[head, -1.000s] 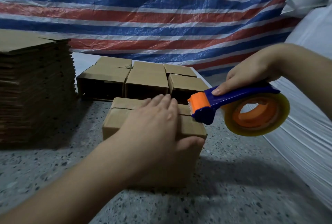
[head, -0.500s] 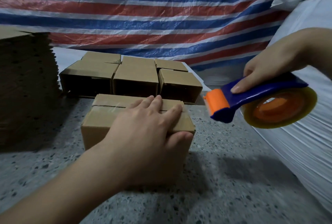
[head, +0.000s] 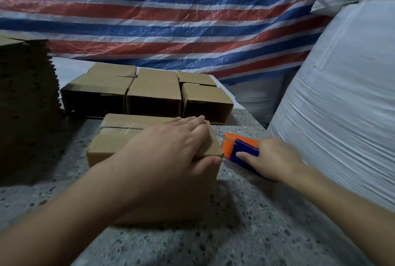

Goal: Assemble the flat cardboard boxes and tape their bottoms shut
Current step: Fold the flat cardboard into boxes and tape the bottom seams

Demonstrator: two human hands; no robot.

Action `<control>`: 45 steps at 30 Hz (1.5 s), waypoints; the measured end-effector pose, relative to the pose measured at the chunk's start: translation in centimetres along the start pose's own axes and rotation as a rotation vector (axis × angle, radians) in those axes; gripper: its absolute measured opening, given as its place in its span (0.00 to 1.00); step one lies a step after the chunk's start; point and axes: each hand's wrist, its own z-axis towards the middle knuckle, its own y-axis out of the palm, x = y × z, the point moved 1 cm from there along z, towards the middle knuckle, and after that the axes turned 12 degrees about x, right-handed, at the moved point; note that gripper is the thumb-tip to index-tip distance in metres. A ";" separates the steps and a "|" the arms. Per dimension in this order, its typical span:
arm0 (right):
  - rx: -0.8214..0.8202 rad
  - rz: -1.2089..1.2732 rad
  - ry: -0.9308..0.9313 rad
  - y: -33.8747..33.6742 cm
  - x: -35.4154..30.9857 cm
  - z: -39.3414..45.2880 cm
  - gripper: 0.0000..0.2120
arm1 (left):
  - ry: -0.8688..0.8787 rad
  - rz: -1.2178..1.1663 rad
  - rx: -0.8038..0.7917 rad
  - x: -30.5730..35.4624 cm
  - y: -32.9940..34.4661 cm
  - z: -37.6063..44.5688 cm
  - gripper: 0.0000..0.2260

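My left hand (head: 171, 150) lies flat on top of the cardboard box (head: 119, 137), fingers straight and spread toward its far right corner, thumb hooked over the near right edge. The box stands on the speckled stone floor (head: 245, 233), long axis running left to right, its taped seam (head: 119, 128) along that same line and facing up.

My right hand (head: 271, 161) is curled around the tape dispenser (head: 241, 150), low beside the box's right end. The dispenser's orange head points left, just beside the box's near right corner; I cannot tell whether it touches the cardboard. Its blue handle runs back under my palm, and the roll itself is hidden.

Room is tight on the right: a big white woven sack (head: 342, 105) rises just behind my right hand. On the left, a tall stack of flat cardboard (head: 25, 105) stands near the box, with a strip of bare floor between them. Behind, a row of assembled boxes (head: 154, 92) lies on its sides, open ends toward me, close to the far edge of my box. A striped red, white and blue tarp (head: 171, 20) closes off the back. The floor nearest me, in front of the box, is the open side.
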 end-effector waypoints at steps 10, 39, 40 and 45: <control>0.156 0.014 0.153 1.7 -1.7 -2.7 0.38 | 0.033 -0.022 -0.002 -0.2 0.5 0.1 0.39; -0.088 1.721 0.210 -3.9 -10.5 -5.1 0.46 | 0.023 -0.024 0.089 -0.2 0.3 -0.5 0.42; -0.130 1.784 0.205 -3.7 -11.0 -5.5 0.45 | 0.017 -0.044 0.093 -0.2 0.2 -0.5 0.41; -0.145 1.855 0.176 -1.9 -12.3 -7.2 0.35 | -0.020 -0.128 0.127 -0.3 0.2 -0.6 0.39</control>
